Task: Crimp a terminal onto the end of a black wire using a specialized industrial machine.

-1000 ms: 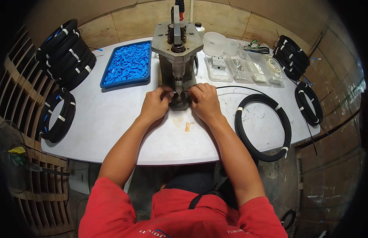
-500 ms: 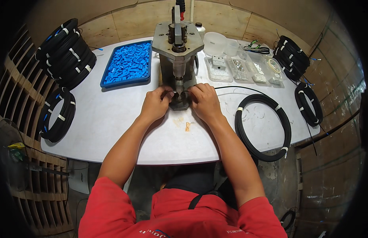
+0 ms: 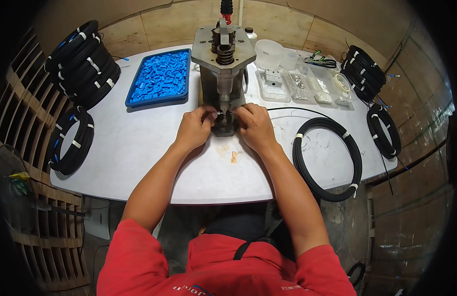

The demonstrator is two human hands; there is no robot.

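Note:
A metal press (image 3: 224, 74) stands at the back middle of the table, its ram (image 3: 225, 102) pointing down at the die on the base (image 3: 224, 130). My left hand (image 3: 194, 126) is pinched closed at the left side of the die. A small piece between its fingertips is too small to name. From the right, my right hand (image 3: 255, 123) is closed on a thin black cable (image 3: 300, 109) beside the die. That cable leads back to a large black coil (image 3: 357, 158) tied with white bands. The work point under the ram is partly hidden by fingers.
A blue tray (image 3: 131, 104) full of small blue pieces stands left of the press. Stacked black cable coils (image 3: 85, 69) and a single coil (image 3: 85, 143) sit at the left. Clear containers (image 3: 275, 96) of small parts and more coils (image 3: 361, 74) are at the right.
The press's upper bar and ram have dropped a little lower. Both my hands keep nearly the same place at the die.

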